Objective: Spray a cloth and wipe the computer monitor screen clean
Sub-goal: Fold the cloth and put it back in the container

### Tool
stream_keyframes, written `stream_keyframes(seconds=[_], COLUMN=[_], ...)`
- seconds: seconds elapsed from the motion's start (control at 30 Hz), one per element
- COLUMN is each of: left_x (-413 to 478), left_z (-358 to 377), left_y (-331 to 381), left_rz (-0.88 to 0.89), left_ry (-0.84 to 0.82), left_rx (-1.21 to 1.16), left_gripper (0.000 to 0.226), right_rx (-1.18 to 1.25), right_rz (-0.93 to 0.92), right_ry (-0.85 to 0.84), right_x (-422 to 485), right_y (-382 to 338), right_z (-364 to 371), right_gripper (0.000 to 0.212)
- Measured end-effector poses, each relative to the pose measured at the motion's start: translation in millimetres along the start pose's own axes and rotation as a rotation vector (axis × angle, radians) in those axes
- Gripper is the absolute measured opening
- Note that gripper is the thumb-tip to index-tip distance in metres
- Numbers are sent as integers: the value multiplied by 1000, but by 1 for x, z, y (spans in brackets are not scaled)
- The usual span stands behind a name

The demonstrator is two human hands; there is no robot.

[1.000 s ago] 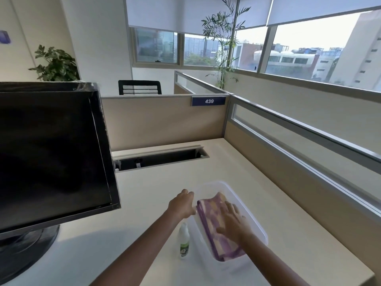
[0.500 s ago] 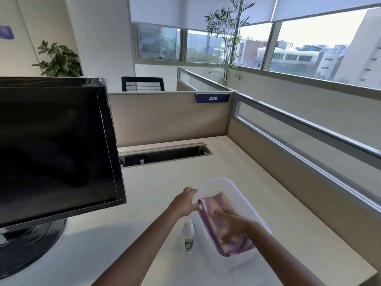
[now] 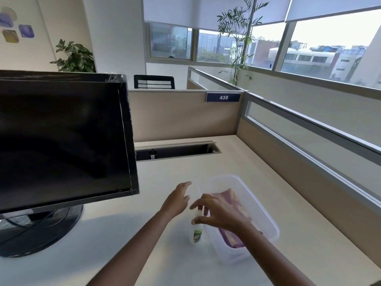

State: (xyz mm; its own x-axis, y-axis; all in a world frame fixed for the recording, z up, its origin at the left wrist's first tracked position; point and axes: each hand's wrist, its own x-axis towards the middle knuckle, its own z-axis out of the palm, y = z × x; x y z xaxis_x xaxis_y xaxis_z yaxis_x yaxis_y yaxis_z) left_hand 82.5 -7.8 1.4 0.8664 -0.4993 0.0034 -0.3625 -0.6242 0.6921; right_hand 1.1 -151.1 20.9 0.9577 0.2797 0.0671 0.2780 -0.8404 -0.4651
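Note:
A small white spray bottle (image 3: pixel 196 234) with a green label stands on the desk just left of a clear plastic tub (image 3: pixel 260 205). My right hand (image 3: pixel 218 213) reaches over the tub's left rim, thumb and fingers curled around the bottle's top. A folded purple-and-tan striped cloth (image 3: pixel 230 238) lies inside the tub, partly hidden by my right wrist. My left hand (image 3: pixel 177 200) hovers open beside the tub's far left rim, holding nothing. The black monitor (image 3: pixel 61 141), its screen dark, stands at the left on a round base (image 3: pixel 41 232).
A cable slot (image 3: pixel 175 151) is cut into the desk behind the tub. Beige partitions with a "439" label (image 3: pixel 223 97) wall the desk at the back and right. A black chair (image 3: pixel 154 81) and plants (image 3: pixel 74 56) stand beyond.
My right hand left the cloth in the tub and moved left onto the spray bottle's top. My left hand opened a little near the tub's rim. The view shifted right.

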Motion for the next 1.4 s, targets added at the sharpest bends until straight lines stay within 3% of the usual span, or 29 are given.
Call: stream_keyframes(seconds=[0.17,0.33,0.43,0.63,0.77,0.9,1.17,1.4], left_x=[-11,-19,-21,-17,-9,1,23,28], left_z=[-5,-19,-24,-20,-15,-14,-4,4], left_y=[-8,-5,0,21,35,46,46,24], left_rz=[-60,-41,-40,31,66,87,-18,-84], left_ry=[-33,-218,-312,-213,-150,-114,-6,-114], left_rx=[-121,-213,-228,-220,-263,-417,-229,-119], left_gripper=[39,59,58,50,43,38,51,57], right_rx=[39,196,279,549,647,537,349,239], right_rz=[66,131,131,123,177,311,374,543], right_ry=[83,295,430,557,531,301,534,349], right_x=[2,9,15,22,23,23,30,48], right_y=[-5,-8,-13,-25,-26,-16,18,48], right_z=[2,-14,-34,-67,-71,-60,-33,0], right_gripper=[22,12,9,4,23,36,38,34])
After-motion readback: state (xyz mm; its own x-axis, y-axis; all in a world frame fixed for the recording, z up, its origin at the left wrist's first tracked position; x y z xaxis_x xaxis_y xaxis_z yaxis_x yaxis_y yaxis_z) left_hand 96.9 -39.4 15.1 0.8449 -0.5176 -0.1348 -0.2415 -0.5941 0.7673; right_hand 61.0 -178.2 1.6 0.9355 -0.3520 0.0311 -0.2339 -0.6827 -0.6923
